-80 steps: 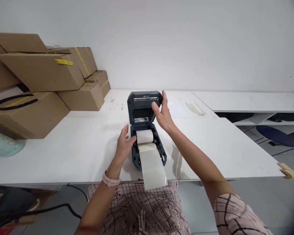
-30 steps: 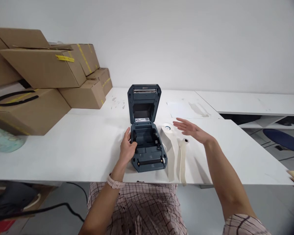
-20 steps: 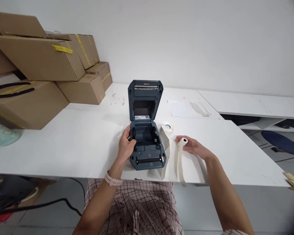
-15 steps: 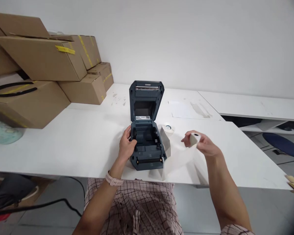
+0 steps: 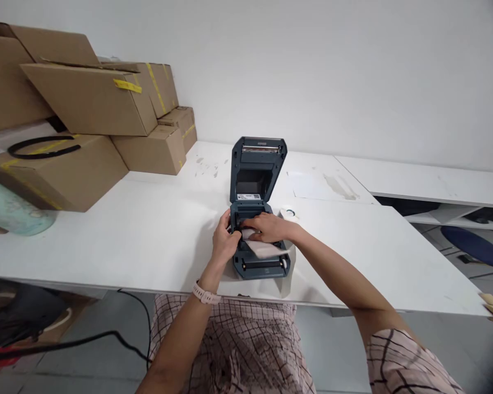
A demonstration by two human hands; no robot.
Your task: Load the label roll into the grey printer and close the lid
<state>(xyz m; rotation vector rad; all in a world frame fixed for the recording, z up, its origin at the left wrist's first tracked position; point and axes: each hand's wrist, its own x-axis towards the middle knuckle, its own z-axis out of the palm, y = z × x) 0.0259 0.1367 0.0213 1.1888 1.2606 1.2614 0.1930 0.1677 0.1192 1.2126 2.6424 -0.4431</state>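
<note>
A dark label printer (image 5: 246,206) stands on the white table with its lid (image 5: 252,182) tilted up. My left hand (image 5: 225,239) grips the left side of its base, thumb over the rim. Inside the printer's bay, my right hand (image 5: 267,226) holds a white paper roll (image 5: 247,234), mostly hidden by the fingers. A loose strip of paper (image 5: 267,250) reaches from the roll toward the front roller (image 5: 263,265). Behind my right wrist, another white roll (image 5: 289,214) stands on the table, and more paper hangs down beside the printer's right side.
Cardboard boxes (image 5: 86,104) are stacked at the left, with a black loop (image 5: 41,148) on one. A pale green cylindrical object (image 5: 16,210) lies at the left edge. A blue stool (image 5: 474,245) and shelves are at the right. A black cable (image 5: 86,337) runs below the table.
My right hand has moved left with the paper roll, from beside the printer into its open bay. My left hand stays on the printer's side. The view has shifted slightly.
</note>
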